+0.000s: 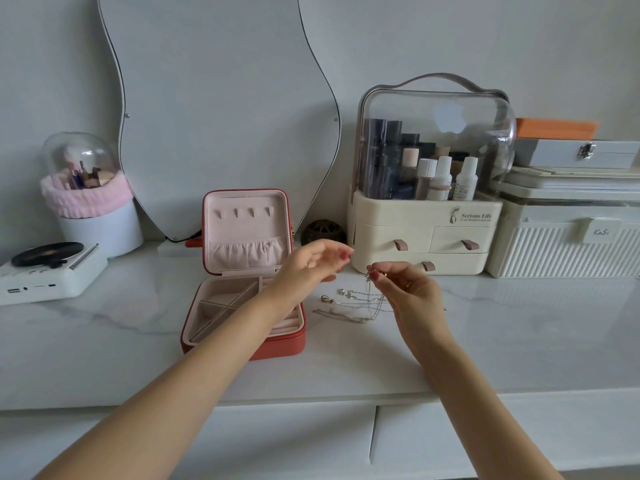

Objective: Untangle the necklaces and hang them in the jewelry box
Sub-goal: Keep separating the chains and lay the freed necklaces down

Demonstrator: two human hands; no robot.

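Note:
A red jewelry box with pale pink lining stands open on the white marble top, its lid upright with a row of small hooks and an elastic pocket. Just right of it lies a tangle of thin silver necklaces with small pendants. My right hand pinches the upper end of the chains and lifts them, so strands hang down to the table. My left hand hovers over the box's right edge, fingers relaxed and reaching toward the chains, holding nothing.
A cream cosmetics organizer with a clear dome stands behind the necklaces. White storage boxes are at the right, a wavy mirror behind the box, a record-player gadget and a brush holder at the left.

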